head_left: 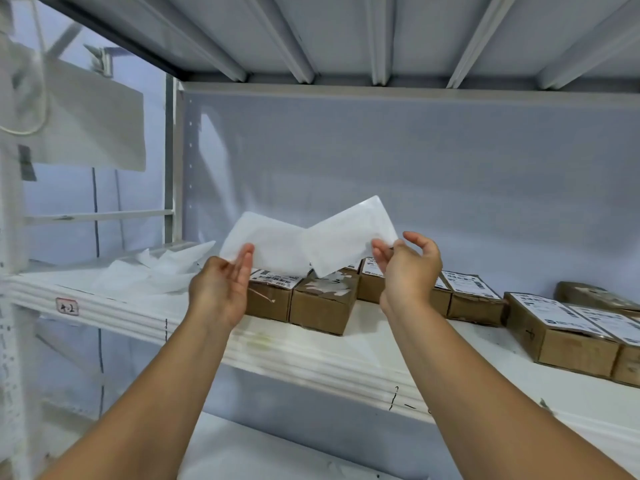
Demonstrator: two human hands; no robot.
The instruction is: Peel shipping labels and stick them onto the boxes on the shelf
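Hands up over the boxes (322,306). Your left hand (221,289) pinches the left sheet (266,244); your right hand (408,268) pinches the right sheet (349,233).

Two hands were counted, left hand (221,289) and right hand (410,268); two white sheets (273,244) were counted between them; at least seven cardboard boxes (323,306) were counted on one shelf (311,355); crumpled papers (156,271) at left could not be counted.
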